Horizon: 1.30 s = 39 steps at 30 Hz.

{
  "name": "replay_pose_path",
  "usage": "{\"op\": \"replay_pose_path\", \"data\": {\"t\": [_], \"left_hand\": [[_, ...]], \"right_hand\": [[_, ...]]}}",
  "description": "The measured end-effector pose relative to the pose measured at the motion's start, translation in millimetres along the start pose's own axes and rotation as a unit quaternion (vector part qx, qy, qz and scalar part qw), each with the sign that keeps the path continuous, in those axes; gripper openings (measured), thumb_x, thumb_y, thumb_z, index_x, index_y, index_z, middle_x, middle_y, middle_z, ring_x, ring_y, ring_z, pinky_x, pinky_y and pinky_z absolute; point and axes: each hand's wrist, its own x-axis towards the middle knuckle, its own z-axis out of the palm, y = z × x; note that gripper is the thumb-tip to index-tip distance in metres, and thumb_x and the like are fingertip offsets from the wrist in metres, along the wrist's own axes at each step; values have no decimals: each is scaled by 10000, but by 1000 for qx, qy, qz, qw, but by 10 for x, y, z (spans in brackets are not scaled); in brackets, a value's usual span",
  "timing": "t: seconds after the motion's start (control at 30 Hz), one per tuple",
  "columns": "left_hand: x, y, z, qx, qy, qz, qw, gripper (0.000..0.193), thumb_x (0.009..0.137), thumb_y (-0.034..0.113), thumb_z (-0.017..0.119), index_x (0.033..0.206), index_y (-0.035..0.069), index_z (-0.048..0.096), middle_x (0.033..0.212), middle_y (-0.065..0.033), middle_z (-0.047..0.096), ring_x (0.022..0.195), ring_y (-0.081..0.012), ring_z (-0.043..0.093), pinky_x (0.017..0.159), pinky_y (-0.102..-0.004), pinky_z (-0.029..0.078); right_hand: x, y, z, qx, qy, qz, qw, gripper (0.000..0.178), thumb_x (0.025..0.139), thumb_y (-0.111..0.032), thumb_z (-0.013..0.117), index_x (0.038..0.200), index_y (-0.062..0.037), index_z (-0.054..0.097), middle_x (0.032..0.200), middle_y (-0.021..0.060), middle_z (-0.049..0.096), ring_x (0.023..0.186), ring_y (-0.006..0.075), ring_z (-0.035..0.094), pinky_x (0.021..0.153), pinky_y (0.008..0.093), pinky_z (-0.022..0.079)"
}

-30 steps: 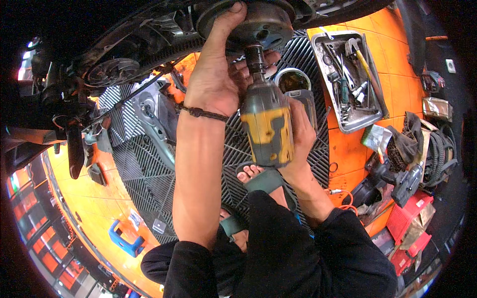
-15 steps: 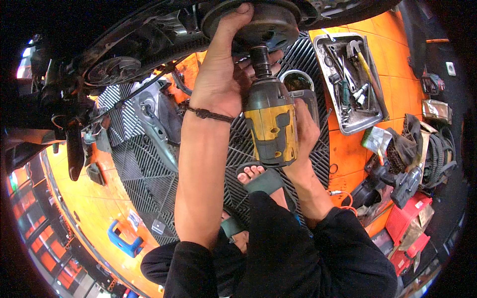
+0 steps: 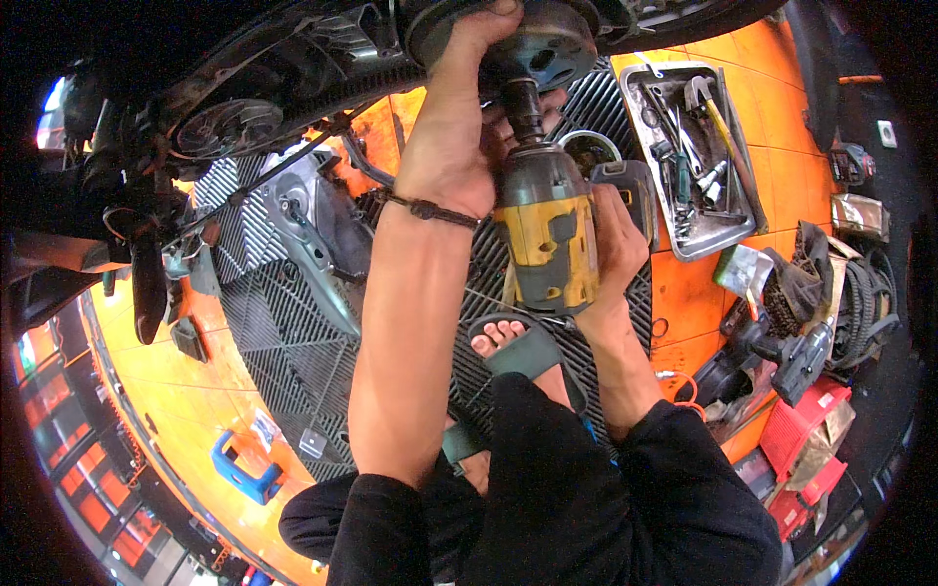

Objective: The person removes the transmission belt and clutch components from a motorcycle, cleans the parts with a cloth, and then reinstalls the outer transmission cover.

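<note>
Left of centre, a grey panel (image 3: 308, 220) lies on the ribbed black mat (image 3: 274, 327), well apart from the work. Nearer the middle, at the top of the frame, the left hand (image 3: 451, 137) grasps the round metal drum (image 3: 562, 49), thumb laid over it and the other fingers partly hidden behind the socket – how hard they press, I cannot tell. A steady hold there matters, since the drum could twist under power; those fingertips sit close to the socket (image 3: 522, 103) and are best kept clear of anything that spins. The socket meets the drum's lower face at top centre; whether it is fully seated does not show, so it deserves a check. Below it, the yellow-and-black power tool (image 3: 549, 234) should stay in line with the socket, pushed straight rather than tilted. Just right of centre, the right hand (image 3: 620, 244) is wrapped around the tool's grip, its trigger finger out of sight – short, controlled pulls would suit. At upper right, a metal tray (image 3: 723, 239) holds hand tools.
</note>
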Motion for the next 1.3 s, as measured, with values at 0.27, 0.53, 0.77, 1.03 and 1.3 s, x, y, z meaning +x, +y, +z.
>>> {"op": "replay_pose_path", "data": {"t": [0.27, 0.53, 0.77, 1.03, 1.3], "left_hand": [[-54, -19, 26, -7, -7, 23, 1000, 424, 893, 400, 721, 1173, 103, 605, 1073, -83, 702, 924, -215, 694, 792, -372, 609], [18, -34, -58, -8, -46, 17, 999, 474, 901, 427, 705, 1188, 64, 597, 1072, -100, 700, 924, -222, 695, 804, -372, 607], [-56, 26, 104, 29, 15, -20, 999, 510, 887, 450, 719, 1156, 28, 621, 1006, -103, 701, 892, -211, 697, 775, -341, 607], [-137, -161, -120, 61, -30, -22, 997, 589, 837, 477, 791, 1225, 80, 595, 1042, -100, 613, 939, -294, 710, 884, -393, 558], [-1166, -853, -882, 176, -18, -142, 974, 532, 1018, 280, 595, 1411, -43, 438, 1218, -175, 657, 1014, -256, 691, 871, -362, 559]], "right_hand": [[-24, 43, 19, -23, 15, -22, 999, 214, 827, -137, 704, 969, 6, 630, 779, 139, 567, 675, 335, 611, 581, 383, 467], [-1, 16, 24, -14, 20, -20, 999, 234, 772, -101, 726, 951, 11, 627, 762, 140, 571, 666, 323, 611, 573, 373, 463], [-37, -4, -9, -8, 10, 14, 1000, 296, 742, -102, 739, 991, 20, 634, 781, 144, 584, 685, 337, 617, 591, 384, 476], [-226, -272, -408, -9, -98, 45, 994, 458, 735, -126, 729, 1147, 25, 600, 977, 182, 627, 897, 383, 661, 761, 422, 533], [-915, -443, -721, 34, -285, 91, 954, 418, 768, -78, 692, 1169, -7, 597, 1009, 163, 623, 873, 360, 667, 727, 417, 548]]}}
